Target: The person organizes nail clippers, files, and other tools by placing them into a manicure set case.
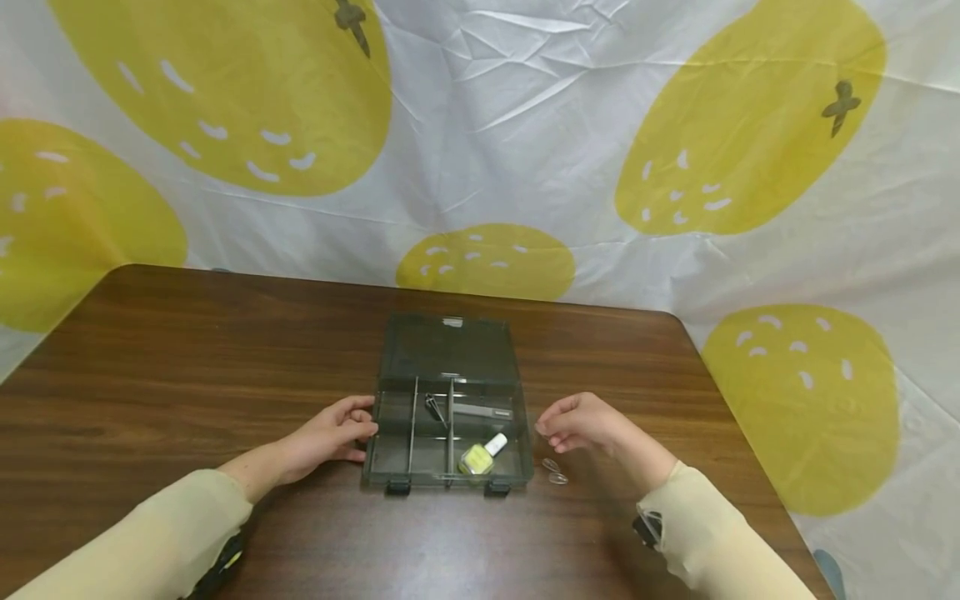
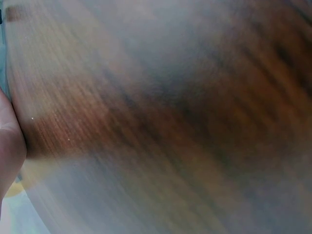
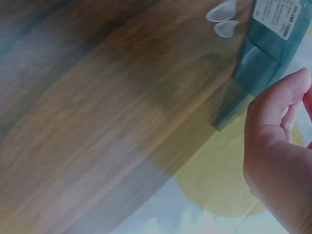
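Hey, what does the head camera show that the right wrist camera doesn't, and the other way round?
Only the head view shows the left hand at the left side of the box, plus what lies in the compartments: a nail clipper, a flat grey strip and a bottle of yellow-green polish.

Only the right wrist view shows the white printed label on the outside of the box.

Both show the right hand, two clear teardrop-shaped pieces on the wooden table, at least part of the box, and the patterned cloth.

White label (image 3: 277, 15) on box (image 3: 263, 48), too blurred to read
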Motion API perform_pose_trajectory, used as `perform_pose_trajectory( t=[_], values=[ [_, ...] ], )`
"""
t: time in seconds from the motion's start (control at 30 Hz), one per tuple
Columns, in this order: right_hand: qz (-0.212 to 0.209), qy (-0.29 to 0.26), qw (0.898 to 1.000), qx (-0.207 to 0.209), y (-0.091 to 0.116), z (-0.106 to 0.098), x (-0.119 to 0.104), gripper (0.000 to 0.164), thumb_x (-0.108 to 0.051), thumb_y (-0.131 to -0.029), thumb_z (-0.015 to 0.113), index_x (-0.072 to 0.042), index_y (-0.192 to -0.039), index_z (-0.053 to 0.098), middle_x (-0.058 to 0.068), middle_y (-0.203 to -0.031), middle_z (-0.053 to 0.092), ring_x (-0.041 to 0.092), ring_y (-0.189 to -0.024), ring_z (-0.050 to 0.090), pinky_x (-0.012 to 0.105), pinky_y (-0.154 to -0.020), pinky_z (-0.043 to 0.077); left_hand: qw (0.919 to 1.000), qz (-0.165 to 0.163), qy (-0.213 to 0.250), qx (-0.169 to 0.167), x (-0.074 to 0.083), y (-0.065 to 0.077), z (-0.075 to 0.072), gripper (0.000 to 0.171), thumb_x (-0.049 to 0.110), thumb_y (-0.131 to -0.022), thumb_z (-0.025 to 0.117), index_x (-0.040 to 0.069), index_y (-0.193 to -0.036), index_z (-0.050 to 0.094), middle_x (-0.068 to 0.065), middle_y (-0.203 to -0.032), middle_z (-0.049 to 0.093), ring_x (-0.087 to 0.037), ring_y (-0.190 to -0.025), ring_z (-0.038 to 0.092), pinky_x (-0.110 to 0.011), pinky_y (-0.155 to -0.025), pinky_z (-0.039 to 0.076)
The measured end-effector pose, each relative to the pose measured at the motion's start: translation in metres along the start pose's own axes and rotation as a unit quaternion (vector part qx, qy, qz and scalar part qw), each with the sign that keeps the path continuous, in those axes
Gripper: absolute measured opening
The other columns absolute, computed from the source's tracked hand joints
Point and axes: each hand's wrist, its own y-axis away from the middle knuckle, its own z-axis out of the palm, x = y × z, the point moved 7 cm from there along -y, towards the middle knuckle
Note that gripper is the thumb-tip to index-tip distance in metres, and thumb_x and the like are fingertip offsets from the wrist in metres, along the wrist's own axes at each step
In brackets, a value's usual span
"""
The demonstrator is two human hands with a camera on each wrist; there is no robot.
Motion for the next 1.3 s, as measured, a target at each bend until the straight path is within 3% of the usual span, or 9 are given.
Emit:
perform_pose_trajectory(
  t=[0.67,1.3],
  values=[
    [-0.016,0.011,0.999,-0.045,-0.016,0.047,-0.043,0.015,0.001,-0.083,0.06,0.011,-0.093,0.063,-0.002,-0.063,0.061,0.004,-0.054,0.056,0.016,-0.054,0.052,1.0,-0.002,0.0,0.002,0.002,0.001,0.001,0.066,0.015,-0.094,0.051,-0.009,-0.143,0.014,-0.01,-0.109,0.037,-0.012,-0.097,0.049,-0.031,-0.082,0.053],
    [-0.008,0.028,0.997,-0.068,-0.032,0.095,-0.053,0.016,0.002,-0.083,0.061,0.014,-0.094,0.064,-0.002,-0.058,0.059,0.005,-0.049,0.054,0.017,-0.05,0.05,1.0,-0.002,0.001,0.0,0.002,0.001,0.001,0.067,0.015,-0.094,0.051,-0.01,-0.143,0.014,-0.009,-0.108,0.036,-0.011,-0.097,0.049,-0.031,-0.082,0.054]
  ],
)
